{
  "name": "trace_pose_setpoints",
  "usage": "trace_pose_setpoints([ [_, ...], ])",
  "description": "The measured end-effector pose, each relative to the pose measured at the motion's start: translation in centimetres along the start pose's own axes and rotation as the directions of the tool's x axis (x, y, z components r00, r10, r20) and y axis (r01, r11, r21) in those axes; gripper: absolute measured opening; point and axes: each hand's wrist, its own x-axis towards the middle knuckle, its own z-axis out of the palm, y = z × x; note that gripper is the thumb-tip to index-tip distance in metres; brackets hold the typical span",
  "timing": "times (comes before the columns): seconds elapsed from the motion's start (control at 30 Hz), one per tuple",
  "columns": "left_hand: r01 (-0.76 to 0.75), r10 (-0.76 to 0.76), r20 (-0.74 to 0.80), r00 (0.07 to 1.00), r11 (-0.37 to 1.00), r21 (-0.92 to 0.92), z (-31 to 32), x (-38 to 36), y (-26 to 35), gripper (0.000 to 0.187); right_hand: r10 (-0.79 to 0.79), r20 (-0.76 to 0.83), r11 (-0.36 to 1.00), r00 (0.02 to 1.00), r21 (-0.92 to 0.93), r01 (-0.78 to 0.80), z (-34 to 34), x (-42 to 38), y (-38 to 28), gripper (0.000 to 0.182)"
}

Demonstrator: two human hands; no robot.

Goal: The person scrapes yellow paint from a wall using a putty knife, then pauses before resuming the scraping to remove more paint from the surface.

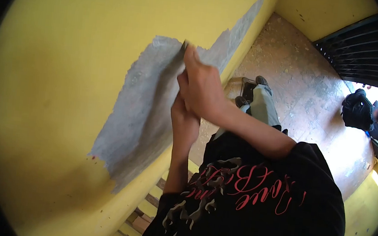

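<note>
My right hand (204, 91) is closed around a scraper (185, 45). Only the dark tip of its blade shows past the thumb side; the handle is hidden in the fingers. The tip meets the wall at the upper edge of a bare grey patch (141, 90) with ragged borders. Directly below, my left hand (185, 121) is closed too, pressed up against the right one, seemingly round the handle's lower end. Yellow paint (67, 61) surrounds the grey patch.
My legs and shoes (263, 82) stand on a worn, speckled floor (290, 59). Wooden slats (135, 222) lie low along the wall. A dark metal grille (364, 48) is at upper right. People in dark clothes (358, 109) are at the far right.
</note>
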Motion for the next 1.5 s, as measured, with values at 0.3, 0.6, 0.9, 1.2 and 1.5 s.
trace_pose_setpoints([
  [0.3, -0.077, 0.079, -0.009, 0.997, 0.989, 0.128, 0.5, 0.8, -2.7, 0.038, -0.005, 0.039, 0.999, 0.999, -0.052, 0.007, -0.6, 0.4, -0.2, 0.055],
  [0.6, -0.383, 0.398, -0.001, 0.917, 0.883, 0.272, 2.4, 2.3, -5.9, 0.033, -0.123, -0.047, 0.982, 0.991, -0.150, 0.115, 0.6, -0.5, 1.8, 0.056],
  [0.9, -0.518, 0.567, -0.134, 0.813, 0.808, 0.281, 3.3, 2.6, -8.0, 0.035, -0.062, -0.066, 0.993, 0.996, -0.106, 0.055, -0.3, 1.2, 2.6, 0.053],
  [1.2, -0.238, 0.243, -0.132, 0.961, 0.970, 0.052, 1.5, -0.7, -3.0, 0.033, -0.019, 0.088, 1.000, 0.996, -0.013, 0.020, -1.9, 0.9, -0.8, 0.052],
  [1.5, -0.310, 0.325, -0.078, 0.942, 0.937, 0.164, -0.8, -1.1, -1.3, 0.045, -0.130, -0.115, 0.989, 0.985, -0.090, 0.120, -1.0, 0.8, -2.3, 0.059],
])
